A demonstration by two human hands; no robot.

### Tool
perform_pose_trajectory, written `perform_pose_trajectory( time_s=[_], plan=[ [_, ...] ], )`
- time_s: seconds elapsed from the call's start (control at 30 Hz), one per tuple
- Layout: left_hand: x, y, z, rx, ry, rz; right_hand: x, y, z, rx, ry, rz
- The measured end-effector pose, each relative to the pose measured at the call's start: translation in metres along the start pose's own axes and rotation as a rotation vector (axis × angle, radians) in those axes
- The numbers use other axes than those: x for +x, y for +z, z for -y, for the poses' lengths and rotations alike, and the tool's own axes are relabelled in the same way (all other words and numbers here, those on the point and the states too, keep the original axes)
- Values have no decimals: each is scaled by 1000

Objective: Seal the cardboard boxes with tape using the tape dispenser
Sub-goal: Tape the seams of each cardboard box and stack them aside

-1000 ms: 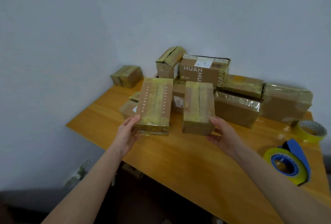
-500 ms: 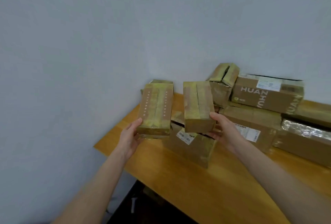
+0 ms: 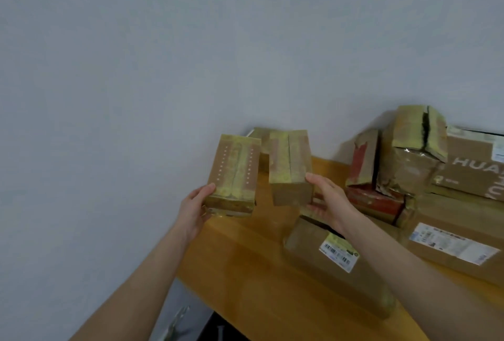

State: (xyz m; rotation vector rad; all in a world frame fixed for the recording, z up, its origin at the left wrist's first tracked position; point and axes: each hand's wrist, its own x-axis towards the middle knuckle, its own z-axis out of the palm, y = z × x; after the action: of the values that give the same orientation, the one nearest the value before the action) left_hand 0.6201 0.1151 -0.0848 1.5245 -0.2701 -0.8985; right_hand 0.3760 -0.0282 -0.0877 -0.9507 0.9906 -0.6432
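Note:
I hold two small taped cardboard boxes in the air over the table's left corner. My left hand (image 3: 195,208) grips the near end of the dotted box (image 3: 234,174), which carries yellowish tape along its top. My right hand (image 3: 326,200) grips the plain taped box (image 3: 289,166) from its right side and underneath. The two boxes hang side by side, a narrow gap between them. No tape dispenser is in view.
The wooden table (image 3: 245,272) ends at the wall on the left. A flat labelled box (image 3: 338,261) lies under my right forearm. Several more boxes pile up at the right, among them a torn upright box (image 3: 417,147) and a printed box (image 3: 474,166).
Both hands carried their boxes left toward the wall corner and the view swung left with them. The tape rolls and dispenser at the right have left the view.

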Motion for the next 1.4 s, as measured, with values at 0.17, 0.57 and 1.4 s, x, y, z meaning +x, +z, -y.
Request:
perform_pose_trajectory(
  time_s=[0.17, 0.57, 1.4],
  plan=[
    [43, -19, -1, 83, -32, -17, 35, 44, -25, -2, 161, -10],
    [161, -16, -16, 1040, 268, 165, 103, 120, -76, 74, 364, -191],
    [177, -12, 10, 1673, 536, 418, 134, 155, -91, -491, 109, -313]
  ],
)
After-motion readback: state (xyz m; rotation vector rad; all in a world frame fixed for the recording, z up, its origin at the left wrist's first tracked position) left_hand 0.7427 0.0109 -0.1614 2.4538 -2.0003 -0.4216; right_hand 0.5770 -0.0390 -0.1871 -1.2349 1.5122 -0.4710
